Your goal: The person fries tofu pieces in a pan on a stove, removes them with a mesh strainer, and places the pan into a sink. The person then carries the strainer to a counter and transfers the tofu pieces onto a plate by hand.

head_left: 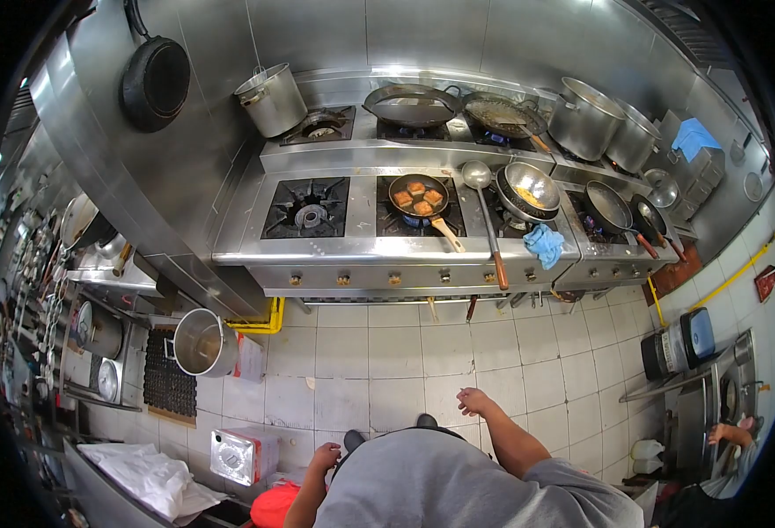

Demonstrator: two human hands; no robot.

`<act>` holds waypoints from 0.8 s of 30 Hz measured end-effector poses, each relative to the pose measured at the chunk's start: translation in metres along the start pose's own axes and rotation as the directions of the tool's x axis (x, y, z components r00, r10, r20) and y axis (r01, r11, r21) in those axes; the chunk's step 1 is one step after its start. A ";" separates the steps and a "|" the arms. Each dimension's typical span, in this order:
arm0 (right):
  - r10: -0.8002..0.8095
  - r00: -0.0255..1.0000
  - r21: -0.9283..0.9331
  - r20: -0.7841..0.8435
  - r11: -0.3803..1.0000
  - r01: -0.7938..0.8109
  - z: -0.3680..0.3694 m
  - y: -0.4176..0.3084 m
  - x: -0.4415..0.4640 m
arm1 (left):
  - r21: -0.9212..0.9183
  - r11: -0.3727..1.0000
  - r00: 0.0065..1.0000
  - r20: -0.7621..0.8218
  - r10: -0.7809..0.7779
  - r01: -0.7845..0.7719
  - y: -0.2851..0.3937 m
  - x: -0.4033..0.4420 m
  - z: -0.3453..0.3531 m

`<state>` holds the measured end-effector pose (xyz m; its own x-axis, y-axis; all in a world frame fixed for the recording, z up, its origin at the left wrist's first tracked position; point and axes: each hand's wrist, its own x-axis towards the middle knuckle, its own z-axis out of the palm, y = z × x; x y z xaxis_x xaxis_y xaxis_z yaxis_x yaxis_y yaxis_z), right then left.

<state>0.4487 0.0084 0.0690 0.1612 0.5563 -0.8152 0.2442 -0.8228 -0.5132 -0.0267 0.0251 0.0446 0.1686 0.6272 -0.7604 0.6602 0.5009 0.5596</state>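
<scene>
Grip is released at right hand [473, 401], indeterminable at left hand [326, 455]; far frying pan [441, 188] of browned pieces [422, 208] partly hides burner [389, 222].

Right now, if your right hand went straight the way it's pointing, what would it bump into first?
Probably the stove, along its front. The right hand seems to point forward and somewhat left over the floor tiles, with nothing visible between. Its height is hard to judge.
</scene>
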 end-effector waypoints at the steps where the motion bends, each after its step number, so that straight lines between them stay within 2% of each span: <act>1: -0.002 1.000 0.006 0.001 1.000 0.002 0.000 0.000 0.000 | 0.000 1.000 1.000 0.000 0.000 0.000 0.000 0.000 0.000; 3: -0.002 1.000 0.010 -0.001 1.000 0.002 0.000 0.000 0.001 | -0.053 0.999 1.000 -0.005 0.003 -0.003 -0.002 0.002 0.001; 9: -0.003 1.000 0.004 -0.003 1.000 0.003 0.000 -0.003 0.001 | -0.060 0.998 1.000 0.004 -0.008 0.008 -0.001 0.001 0.000; 24: -0.003 1.000 0.005 0.004 1.000 0.003 0.002 -0.003 0.002 | -0.028 1.000 1.000 -0.023 0.001 -0.001 0.004 -0.004 -0.001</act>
<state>0.4468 0.0112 0.0685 0.1570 0.5580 -0.8148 0.2402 -0.8219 -0.5165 -0.0249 0.0251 0.0503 0.1525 0.6409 -0.7523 0.6391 0.5167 0.5697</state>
